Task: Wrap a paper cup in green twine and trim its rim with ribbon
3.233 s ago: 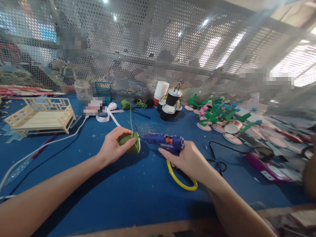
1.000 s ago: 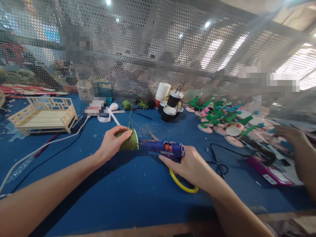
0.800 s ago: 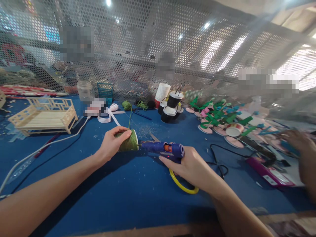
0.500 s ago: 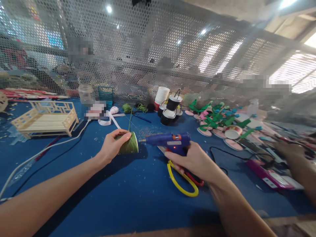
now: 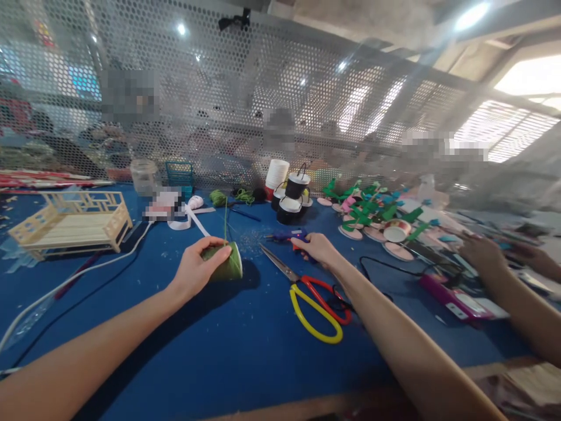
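My left hand [image 5: 202, 261] grips a paper cup [image 5: 228, 264] wrapped in green yarn, tipped on its side with the white end facing right. A strand of green yarn [image 5: 225, 219] runs from the cup back to a small green ball [image 5: 218, 198]. My right hand [image 5: 319, 248] is closed on a blue hot glue gun [image 5: 287, 234], held low over the table with its nozzle pointing left. Nearer to me, below the glue gun, lie open scissors [image 5: 293, 277] with one red and one yellow handle.
At left stand a small wooden bench model [image 5: 81, 225] and a white cord [image 5: 94, 266]. Black and white little buckets [image 5: 290, 209] and stacked white cups [image 5: 277, 173] stand at the back. Green paper pieces on pink discs [image 5: 350, 233], a purple device [image 5: 451, 298] and another person's hands [image 5: 484, 257] are at right.
My right hand has carried the glue gun away from the cup, farther back on the table, uncovering the scissors. My left hand still holds the cup in nearly the same place.
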Tool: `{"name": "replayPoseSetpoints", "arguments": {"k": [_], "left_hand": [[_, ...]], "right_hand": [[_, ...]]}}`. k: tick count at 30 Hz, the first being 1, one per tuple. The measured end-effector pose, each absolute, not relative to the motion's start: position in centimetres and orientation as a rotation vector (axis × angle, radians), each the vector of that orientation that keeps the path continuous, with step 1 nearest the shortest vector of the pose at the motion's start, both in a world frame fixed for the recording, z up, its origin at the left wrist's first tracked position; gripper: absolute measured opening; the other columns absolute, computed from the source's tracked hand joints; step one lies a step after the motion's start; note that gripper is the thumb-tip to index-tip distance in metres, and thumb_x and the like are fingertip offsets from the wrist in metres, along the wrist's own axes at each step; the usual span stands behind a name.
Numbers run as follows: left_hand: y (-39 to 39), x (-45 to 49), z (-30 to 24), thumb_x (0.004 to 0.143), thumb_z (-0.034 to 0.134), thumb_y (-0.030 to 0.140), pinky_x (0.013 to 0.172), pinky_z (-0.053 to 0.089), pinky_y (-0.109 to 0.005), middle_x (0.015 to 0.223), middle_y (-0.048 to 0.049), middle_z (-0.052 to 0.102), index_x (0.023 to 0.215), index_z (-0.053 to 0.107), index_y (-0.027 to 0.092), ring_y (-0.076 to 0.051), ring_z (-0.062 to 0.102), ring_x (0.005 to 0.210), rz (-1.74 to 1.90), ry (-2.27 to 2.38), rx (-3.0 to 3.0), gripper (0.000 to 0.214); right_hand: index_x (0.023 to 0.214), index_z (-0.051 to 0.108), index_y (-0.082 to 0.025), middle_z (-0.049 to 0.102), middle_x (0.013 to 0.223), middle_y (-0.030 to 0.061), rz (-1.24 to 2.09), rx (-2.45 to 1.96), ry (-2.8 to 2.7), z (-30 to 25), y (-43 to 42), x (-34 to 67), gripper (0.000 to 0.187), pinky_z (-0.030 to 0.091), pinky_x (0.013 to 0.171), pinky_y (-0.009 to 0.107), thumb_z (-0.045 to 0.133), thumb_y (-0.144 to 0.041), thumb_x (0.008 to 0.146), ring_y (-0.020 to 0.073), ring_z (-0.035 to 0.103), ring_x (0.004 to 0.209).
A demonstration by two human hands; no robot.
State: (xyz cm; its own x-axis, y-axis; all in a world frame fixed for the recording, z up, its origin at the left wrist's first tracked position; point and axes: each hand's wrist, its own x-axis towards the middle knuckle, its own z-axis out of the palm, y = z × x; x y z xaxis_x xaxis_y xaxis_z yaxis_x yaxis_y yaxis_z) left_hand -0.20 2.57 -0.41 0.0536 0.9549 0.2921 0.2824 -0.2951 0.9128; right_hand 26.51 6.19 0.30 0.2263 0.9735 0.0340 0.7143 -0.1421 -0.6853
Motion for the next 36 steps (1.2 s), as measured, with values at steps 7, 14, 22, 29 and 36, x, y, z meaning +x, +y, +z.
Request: {"name": "replayPoseSetpoints", "arguments": {"k": [7, 14, 22, 29, 36], "left_hand": [[2.2, 0.2, -0.5, 0.068, 0.061, 0.043, 0.061, 0.047, -0.028, 0.079, -0.0052, 0.065, 0.081, 0.063, 0.017, -0.018, 0.059, 0.071, 1.209, 1.29, 1.696, 0.03], [1.3, 0.5, -0.3, 0.071, 0.06, 0.036, 0.064, 0.046, -0.028, 0.078, -0.0046, 0.063, 0.084, 0.06, 0.016, -0.017, 0.057, 0.071, 1.2, 1.2, 2.052, 0.024], [1.4, 0.6, 0.0, 0.069, 0.059, 0.043, 0.064, 0.044, -0.029, 0.079, -0.003, 0.06, 0.084, 0.055, 0.016, -0.016, 0.055, 0.07, 1.065, 1.243, 1.971, 0.031], [1.4, 0.7, 0.1, 0.069, 0.058, 0.046, 0.071, 0.043, -0.033, 0.082, -0.0041, 0.06, 0.083, 0.055, 0.016, -0.019, 0.055, 0.077, 1.068, 1.255, 1.812, 0.033], [1.1, 0.9, 0.1, 0.068, 0.061, 0.039, 0.072, 0.044, -0.032, 0.082, -0.0032, 0.059, 0.085, 0.049, 0.017, -0.017, 0.056, 0.077, 1.096, 1.203, 1.908, 0.031]], "right_hand": [[0.074, 0.064, -0.017, 0.064, 0.09, 0.008, 0.378, -1.607, -1.918, 2.9, 3.9, 22.7, 0.02, 0.042, 0.078, 0.03, 0.057, -0.035, 0.075, 0.0206, 0.057, 0.09], [0.074, 0.065, -0.014, 0.066, 0.073, 0.002, 1.034, -1.273, -2.045, 4.0, 2.9, 16.7, 0.035, 0.044, 0.066, 0.025, 0.046, -0.043, 0.082, 0.0153, 0.059, 0.075], [0.072, 0.059, -0.015, 0.063, 0.076, 0.0016, 1.145, -1.194, -1.578, 2.9, 3.4, 16.3, 0.011, 0.042, 0.072, 0.025, 0.06, -0.025, 0.071, 0.0111, 0.056, 0.07], [0.072, 0.061, -0.016, 0.06, 0.069, 0.0019, 1.052, -1.23, -1.746, 2.6, 3.4, 17.4, 0.03, 0.039, 0.065, 0.027, 0.051, -0.044, 0.077, 0.0148, 0.053, 0.07], [0.073, 0.064, -0.016, 0.063, 0.077, 0.0037, 1.27, -1.239, -1.747, 2.2, 3.0, 16.7, 0.034, 0.039, 0.074, 0.029, 0.051, -0.047, 0.077, 0.0163, 0.056, 0.079]]}}
